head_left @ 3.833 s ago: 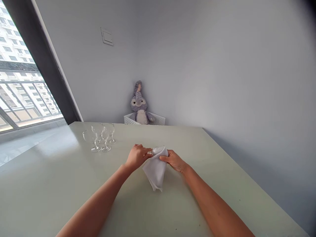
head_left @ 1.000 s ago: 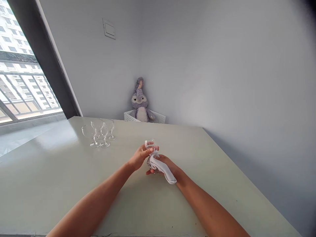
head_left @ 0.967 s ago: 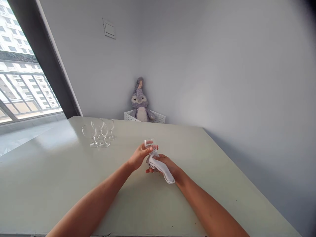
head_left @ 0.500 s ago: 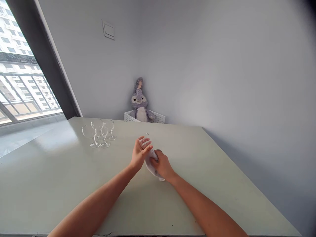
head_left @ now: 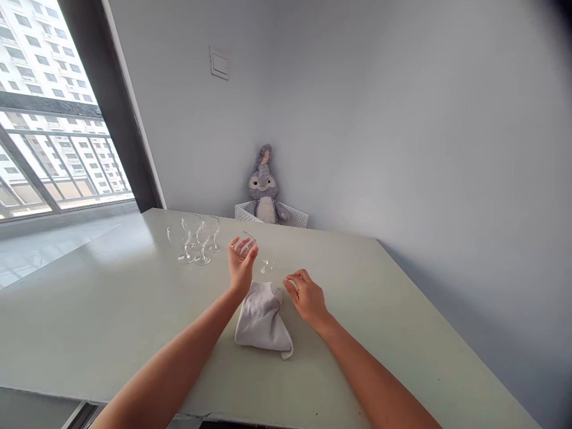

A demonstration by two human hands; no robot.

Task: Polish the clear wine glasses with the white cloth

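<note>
My left hand (head_left: 242,262) is wrapped round the bowl of a clear wine glass (head_left: 267,266). The glass is tilted, with its foot pointing right toward my other hand; the fingers show through the bowl, and part of the stem is hard to see. My right hand (head_left: 307,295) is just right of the glass foot, with nothing in it and its fingers loosely bent and apart. Below the two hands a white cloth (head_left: 263,325) lies crumpled on the pale table (head_left: 357,345).
Several clear wine glasses (head_left: 202,250) stand upright in a group at the table's back left. Behind the far edge, a plush rabbit (head_left: 264,190) sits in a white perforated basket (head_left: 295,217). Walls meet in the corner behind; a window (head_left: 58,131) is at left.
The cloth, held in my right hand around the glass before, now lies on the table. My right hand has moved off the glass; my left still holds it, tilted. The view has shifted left.
</note>
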